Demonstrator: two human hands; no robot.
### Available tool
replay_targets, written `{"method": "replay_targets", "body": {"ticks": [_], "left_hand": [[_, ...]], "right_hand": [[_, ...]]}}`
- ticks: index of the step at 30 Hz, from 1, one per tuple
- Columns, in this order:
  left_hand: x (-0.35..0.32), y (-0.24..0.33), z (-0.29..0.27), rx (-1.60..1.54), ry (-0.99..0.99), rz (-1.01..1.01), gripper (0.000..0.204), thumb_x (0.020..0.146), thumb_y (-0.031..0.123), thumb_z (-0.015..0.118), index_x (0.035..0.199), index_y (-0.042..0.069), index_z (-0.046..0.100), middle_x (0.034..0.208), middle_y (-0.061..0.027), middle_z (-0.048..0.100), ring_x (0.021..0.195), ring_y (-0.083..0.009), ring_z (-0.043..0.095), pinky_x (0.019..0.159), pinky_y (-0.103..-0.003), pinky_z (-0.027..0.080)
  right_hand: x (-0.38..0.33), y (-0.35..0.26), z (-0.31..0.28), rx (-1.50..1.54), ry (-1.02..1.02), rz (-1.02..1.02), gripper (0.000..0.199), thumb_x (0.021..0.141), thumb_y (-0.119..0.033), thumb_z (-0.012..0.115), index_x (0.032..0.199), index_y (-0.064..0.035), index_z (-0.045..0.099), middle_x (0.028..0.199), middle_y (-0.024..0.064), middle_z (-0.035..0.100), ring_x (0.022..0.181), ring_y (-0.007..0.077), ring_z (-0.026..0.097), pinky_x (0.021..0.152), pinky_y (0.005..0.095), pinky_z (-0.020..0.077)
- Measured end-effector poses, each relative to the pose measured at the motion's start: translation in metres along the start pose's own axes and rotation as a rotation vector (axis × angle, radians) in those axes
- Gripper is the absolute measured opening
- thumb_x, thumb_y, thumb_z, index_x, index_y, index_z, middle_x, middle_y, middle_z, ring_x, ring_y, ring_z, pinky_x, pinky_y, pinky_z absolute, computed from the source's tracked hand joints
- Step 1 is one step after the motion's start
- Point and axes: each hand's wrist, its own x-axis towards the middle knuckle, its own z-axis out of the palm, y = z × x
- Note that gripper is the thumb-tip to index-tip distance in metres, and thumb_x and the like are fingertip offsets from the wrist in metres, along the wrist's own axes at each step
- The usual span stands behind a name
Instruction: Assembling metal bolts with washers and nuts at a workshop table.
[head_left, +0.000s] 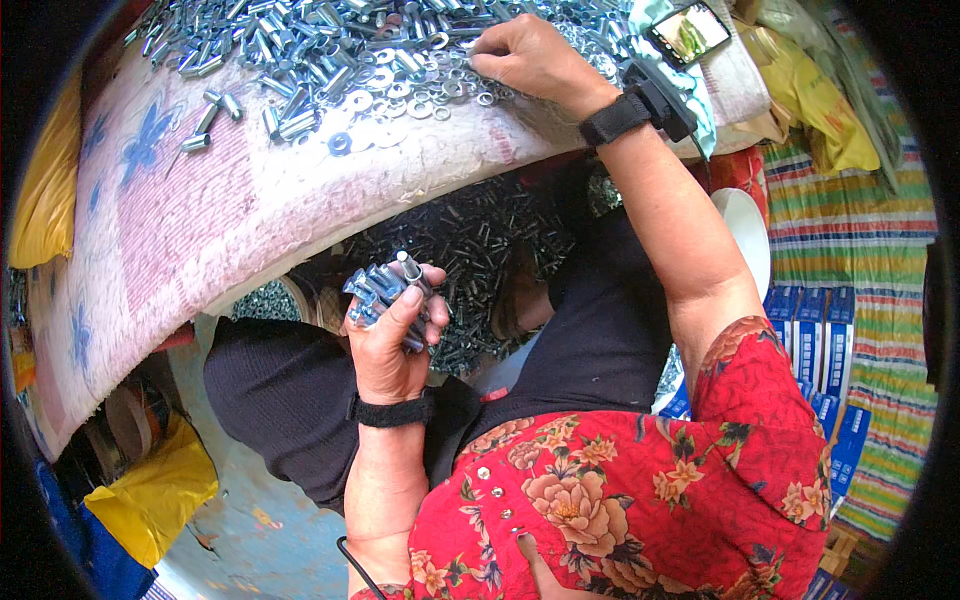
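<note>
On worktop (250, 200), right hand (530, 55) pinches washers (420, 95), arm outstretched; left hand (395, 335) fisted round bolts (380, 290), held below the worktop edge.

A padded tabletop (200, 190) under a pink, blue-flowered cloth fills the upper left. On it lie silver metal sleeves (290, 50) from eleven to twelve o'clock, flat steel washers (400, 95) just beside them, and a smartphone (688, 32) at one o'clock.
</note>
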Motion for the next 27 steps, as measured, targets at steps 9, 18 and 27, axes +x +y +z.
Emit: {"method": "replay_targets", "body": {"ticks": [9,18,27], "left_hand": [[0.001,-0.001,0.001,-0.012,0.021,0.005,0.023,0.074,0.006,0.061,0.095,-0.001,0.053,0.085,-0.0178,0.06,0.055,-0.0184,0.056,0.042,-0.022,0.043],[0.003,-0.003,-0.001,0.028,0.02,0.018,0.023,0.074,0.006,0.06,0.095,-0.001,0.054,0.085,-0.0173,0.061,0.055,-0.0179,0.056,0.043,-0.022,0.042],[0.002,-0.002,0.0,0.021,0.012,0.01,0.023,0.074,0.006,0.06,0.095,-0.002,0.054,0.085,-0.017,0.061,0.055,-0.0179,0.056,0.043,-0.022,0.043]], "right_hand": [[-0.007,0.007,0.006,-0.002,0.165,-0.012,0.016,0.078,-0.014,0.058,0.085,-0.0022,0.065,0.077,0.0092,0.064,0.064,0.0145,0.059,0.059,0.0248,0.0468],[-0.047,-0.04,0.023,-0.095,0.216,-0.354,0.011,0.073,-0.014,0.064,0.074,-0.0043,0.059,0.067,0.0089,0.057,0.061,0.0236,0.057,0.053,0.03,0.0443],[-0.049,-0.032,0.016,0.17,0.197,-0.126,0.012,0.077,-0.015,0.063,0.078,-0.003,0.063,0.066,0.0047,0.061,0.055,0.0093,0.055,0.05,0.0215,0.0434]]}}
